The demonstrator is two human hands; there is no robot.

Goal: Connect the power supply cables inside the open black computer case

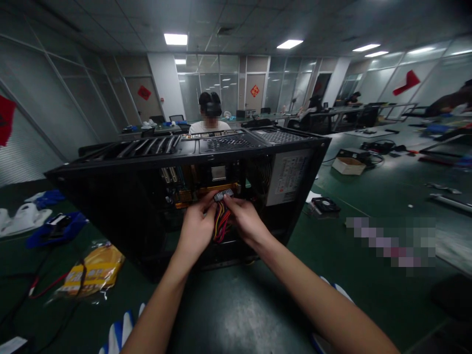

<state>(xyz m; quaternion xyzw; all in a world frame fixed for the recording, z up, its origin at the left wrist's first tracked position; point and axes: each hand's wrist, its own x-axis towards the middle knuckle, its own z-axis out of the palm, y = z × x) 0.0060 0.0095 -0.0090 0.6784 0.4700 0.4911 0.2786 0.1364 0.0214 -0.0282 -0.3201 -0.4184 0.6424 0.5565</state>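
Observation:
A black computer case [121, 196] lies open on its side on the green table, its motherboard [191, 189] and power supply [291, 177] showing inside. Both my hands reach into it. My left hand [197, 228] and my right hand [245, 219] pinch a wide grey power connector [223, 194] between their fingertips. A bundle of red, yellow and black wires [220, 223] hangs down from the connector between my hands. The connector is held just in front of the motherboard's edge.
A yellow bag in clear plastic [90, 273] lies at the left, with blue and white gloves [40, 216] beyond it. A small fan [325, 205] and a cardboard box [348, 165] sit at the right. A person [210, 118] sits behind the case.

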